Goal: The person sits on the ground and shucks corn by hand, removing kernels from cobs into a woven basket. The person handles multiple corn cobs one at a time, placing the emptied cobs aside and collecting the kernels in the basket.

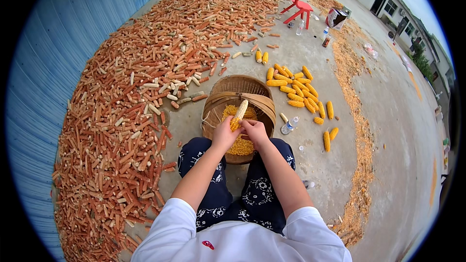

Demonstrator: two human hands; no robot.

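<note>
My left hand is closed around the lower part of a corn cob. The cob's upper part is pale and bare of kernels, while yellow kernels remain near its lower end. The fingers of my right hand touch those kernels from the right; whether they grip anything is hard to see. Both hands are over a round woven basket with a broad flat handle, standing between my knees. Loose yellow kernels lie inside it, with what looks like an unshelled cob behind the held one.
A big spread of bare corncobs lies left, beside a blue corrugated wall. Several yellow ears of corn and a plastic bottle are on the concrete right of the basket. Farther off stand a red chair and a cardboard box.
</note>
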